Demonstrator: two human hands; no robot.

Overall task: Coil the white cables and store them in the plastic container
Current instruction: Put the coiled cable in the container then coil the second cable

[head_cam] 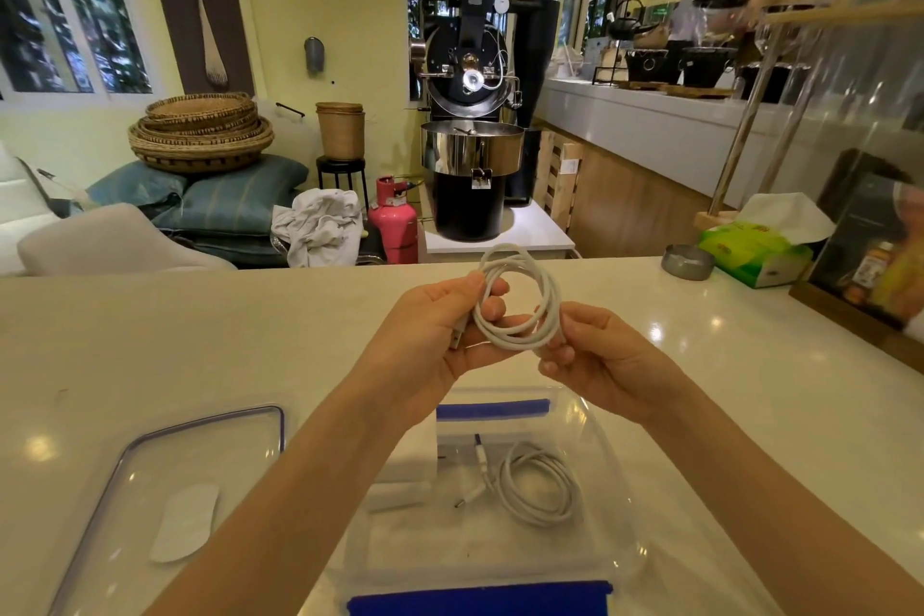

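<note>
White cable [520, 300] sits coiled above the plastic container [607, 505], pinched by your left hand [440, 330] and right hand [595, 360] fingers; loosen either pinch and the loops will likely spring apart.

- Pretty bright indoors overall, warm yellowish cast on everything.
- Small round glare spots are dotted across the glossy white counter [150, 340], so the light looks to be coming from overhead lamps.
- The windows [75, 5] on the left look dark and bluish and add little light.
- Shadows are soft, just faint ones under the forearms.
- Heavy wide-angle warp: the counter edge bows and the shelf posts [765, 115] on the right lean.
- The right edge is smeary and streaked; the middle is fairly sharp.
</note>
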